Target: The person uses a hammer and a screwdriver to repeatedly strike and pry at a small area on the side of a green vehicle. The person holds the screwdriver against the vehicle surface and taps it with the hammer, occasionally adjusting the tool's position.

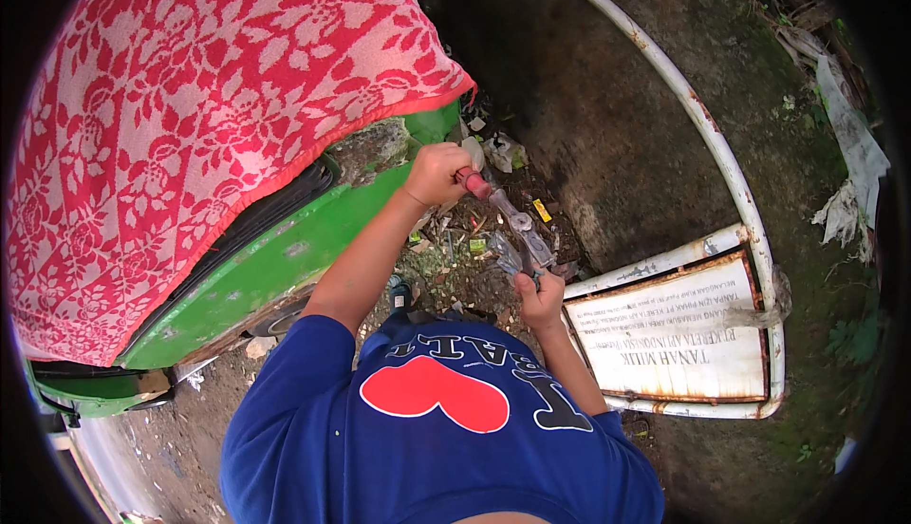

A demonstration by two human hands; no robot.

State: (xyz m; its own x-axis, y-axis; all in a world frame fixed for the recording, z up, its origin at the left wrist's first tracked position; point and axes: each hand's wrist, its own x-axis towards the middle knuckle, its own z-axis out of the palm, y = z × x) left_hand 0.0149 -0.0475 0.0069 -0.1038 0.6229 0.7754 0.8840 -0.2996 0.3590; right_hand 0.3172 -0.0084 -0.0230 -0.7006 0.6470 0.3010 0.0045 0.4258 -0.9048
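My left hand (437, 176) is closed around the red grip of a long metal tool (512, 214). The tool slants down to the right from that grip, and its grey metal part has what looks like a round joint. Its exact kind is unclear. Near its lower end, my right hand (541, 298) is closed on a dark, slim piece with a bit of teal. Whether this piece belongs to the same tool cannot be made out. Both hands are in front of my body, above littered ground (465, 263).
To the left stands a green vehicle (285, 251) under a red and pink floral cloth (228, 97). On the right, a rusty white sign panel (664, 334) hangs in a curved white pipe frame (693, 106). Torn plastic (849, 125) lies at far right.
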